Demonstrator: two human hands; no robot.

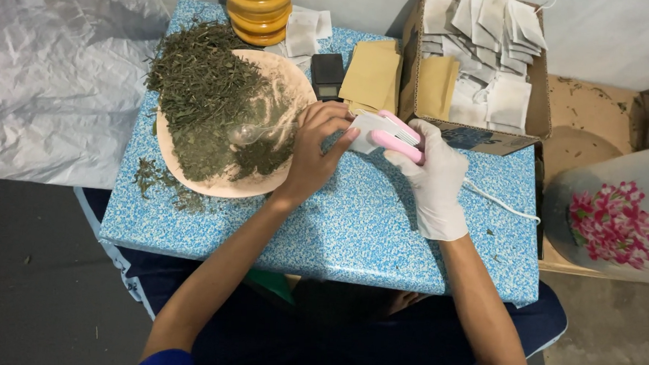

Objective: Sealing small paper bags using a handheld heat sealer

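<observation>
Sealing a tea bag over the tabletop point(352, 228)

My left hand point(315, 149) pinches the bag point(370, 125); my gloved right hand point(434, 173) clamps the pink sealer point(397, 137) on it.

A blue speckled table point(352, 228) bears a plate point(224, 187) (heaped with dried leaves), a cardboard box point(475, 135) and envelopes point(373, 75).

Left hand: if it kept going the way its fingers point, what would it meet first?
The left hand points up and right; beyond the white bag it holds, probably the brown envelopes. Depth is unclear.
</observation>
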